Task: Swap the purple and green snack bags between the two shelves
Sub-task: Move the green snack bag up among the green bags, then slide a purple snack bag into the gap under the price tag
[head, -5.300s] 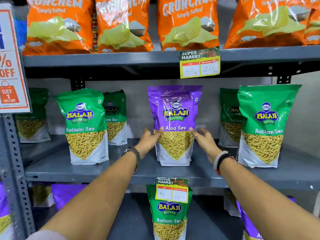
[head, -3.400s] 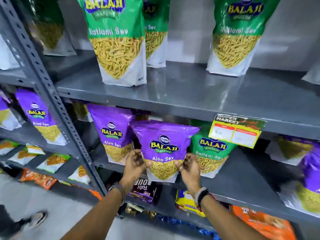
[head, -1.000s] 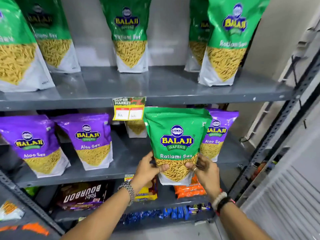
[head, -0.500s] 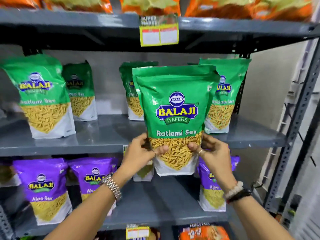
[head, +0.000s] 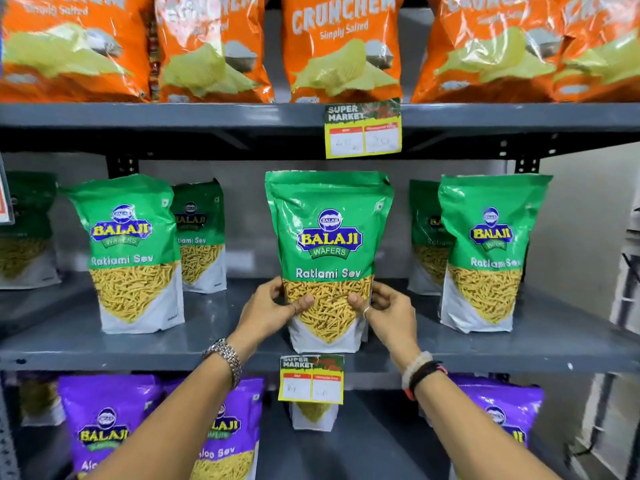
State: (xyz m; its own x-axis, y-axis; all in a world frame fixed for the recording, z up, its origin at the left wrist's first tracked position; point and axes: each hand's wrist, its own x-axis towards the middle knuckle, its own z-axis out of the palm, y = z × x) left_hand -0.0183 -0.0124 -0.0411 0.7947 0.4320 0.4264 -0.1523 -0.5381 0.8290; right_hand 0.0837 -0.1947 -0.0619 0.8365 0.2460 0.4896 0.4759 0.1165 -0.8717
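While steadying the green Ratlami Sev bag (head: 328, 258) upright on the middle shelf (head: 214, 351), left hand (head: 268, 306) and right hand (head: 389, 311) fingers closed around its lower sides, preventing toppling

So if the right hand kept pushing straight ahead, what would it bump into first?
The right hand already grips the green Ratlami Sev bag, so that bag goes first. Behind it looks like bare shelf, then the grey back wall, though depth is hard to judge here.
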